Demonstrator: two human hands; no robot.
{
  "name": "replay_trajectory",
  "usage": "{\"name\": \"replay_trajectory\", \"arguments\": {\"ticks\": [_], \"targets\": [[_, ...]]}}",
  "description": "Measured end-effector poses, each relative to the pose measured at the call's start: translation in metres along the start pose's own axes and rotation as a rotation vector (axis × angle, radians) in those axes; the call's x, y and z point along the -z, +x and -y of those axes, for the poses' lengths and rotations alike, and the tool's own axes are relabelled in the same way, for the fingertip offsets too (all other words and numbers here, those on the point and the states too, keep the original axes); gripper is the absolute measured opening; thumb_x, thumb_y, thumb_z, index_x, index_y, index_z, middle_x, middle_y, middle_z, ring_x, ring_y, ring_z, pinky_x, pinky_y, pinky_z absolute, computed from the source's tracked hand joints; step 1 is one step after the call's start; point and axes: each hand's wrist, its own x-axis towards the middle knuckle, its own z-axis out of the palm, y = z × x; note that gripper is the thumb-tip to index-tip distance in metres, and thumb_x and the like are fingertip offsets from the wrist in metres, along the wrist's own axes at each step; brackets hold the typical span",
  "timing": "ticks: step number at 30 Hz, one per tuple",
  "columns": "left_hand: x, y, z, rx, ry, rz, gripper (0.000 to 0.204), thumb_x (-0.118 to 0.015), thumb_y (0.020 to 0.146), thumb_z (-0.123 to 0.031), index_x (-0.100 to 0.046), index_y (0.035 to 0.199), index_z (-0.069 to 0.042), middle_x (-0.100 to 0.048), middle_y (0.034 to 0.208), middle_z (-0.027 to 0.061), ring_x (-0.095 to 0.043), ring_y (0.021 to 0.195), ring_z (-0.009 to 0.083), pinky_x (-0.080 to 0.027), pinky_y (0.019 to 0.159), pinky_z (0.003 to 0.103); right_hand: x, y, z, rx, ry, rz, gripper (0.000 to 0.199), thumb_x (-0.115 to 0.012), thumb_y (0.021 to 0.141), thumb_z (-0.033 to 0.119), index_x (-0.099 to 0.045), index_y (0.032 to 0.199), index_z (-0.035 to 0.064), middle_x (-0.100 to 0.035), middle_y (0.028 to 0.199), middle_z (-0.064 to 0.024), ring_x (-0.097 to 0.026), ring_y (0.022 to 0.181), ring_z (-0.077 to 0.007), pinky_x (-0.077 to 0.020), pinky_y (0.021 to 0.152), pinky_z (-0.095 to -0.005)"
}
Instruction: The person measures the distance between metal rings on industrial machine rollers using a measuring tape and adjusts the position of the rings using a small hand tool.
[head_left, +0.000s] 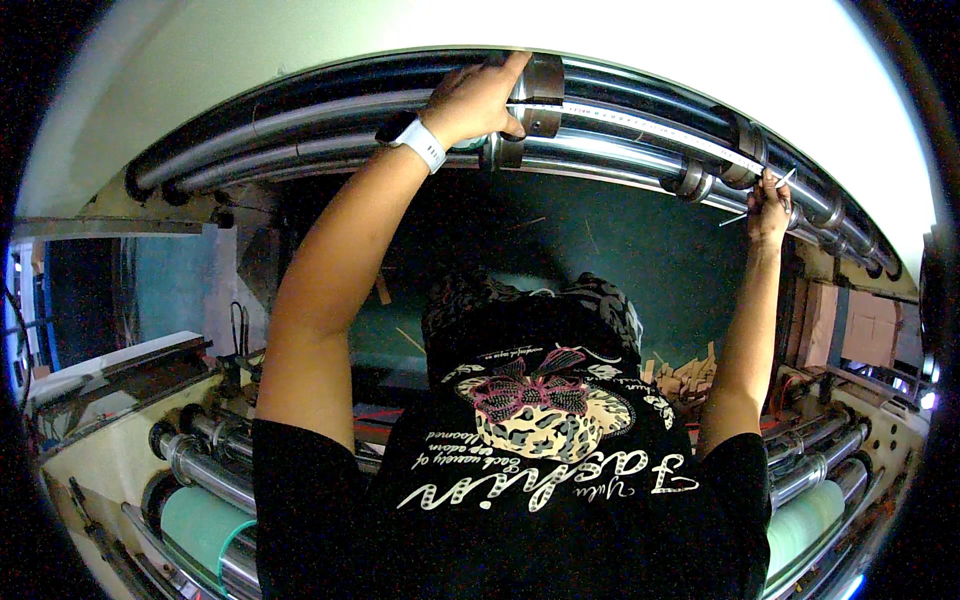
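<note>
I see both arms raised to the far side of a machine, where a set of long metal shafts (pixel 330 115) runs left to right in a curve. My left hand (pixel 478 100), with a white-strapped watch (pixel 418 140) on the wrist, is curled over a dark metal collar (pixel 542 95) on the shafts, fingers wrapped across the top and the thumb pinning the near end of a measuring tape (pixel 640 122). The tape is a thin pale strip with fine markings, stretched taut along the shafts toward the right. My right hand (pixel 768 208) is closed in a loose fist around the tape's far-right end, just beside a second collar (pixel 745 155); a short white sliver sticks out above the fingers, and I cannot tell what it is. Below the shafts lies a dark green recess (pixel 620 240); at its near right edge sits a pile of tan cardboard offcuts (pixel 685 375). Brown cardboard panels (pixel 855 325) stand at the far right. Near left and near right, pale green rollers (pixel 200 525) lie among chrome rollers (pixel 815 465). A black printed shirt (pixel 540 480) fills the near centre.
</note>
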Motion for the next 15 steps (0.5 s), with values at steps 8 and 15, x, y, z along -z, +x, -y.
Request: {"name": "replay_trajectory", "arguments": {"ticks": [8,15], "targets": [[-0.004,0.003,0.007,-0.043,-0.043,-0.038,0.097,-0.080,0.056,-0.021,-0.026,0.135,-0.006,-0.053,0.115,0.0250,-0.054,0.101,0.0400,-0.044,0.089,0.041,-0.001,-0.001,0.001,0.009,-0.020,0.004,0.013,-0.061,0.085,0.018,-0.054,0.078,0.0091,-0.043,0.057,0.0044,-0.035,0.044,-0.0056,-0.0263,0.040,-0.0204],[-0.013,0.008,0.015,-0.070,-0.120,-0.057,0.099,-0.081,0.054,-0.014,-0.025,0.135,-0.005,-0.045,0.125,0.0241,-0.048,0.112,0.0377,-0.039,0.096,0.038,0.000,-0.002,0.001,0.019,0.003,0.048,0.016,-0.064,0.083,0.019,-0.054,0.072,0.0113,-0.044,0.056,0.0046,-0.035,0.044,-0.0059,-0.0264,0.039,-0.0204]]}}
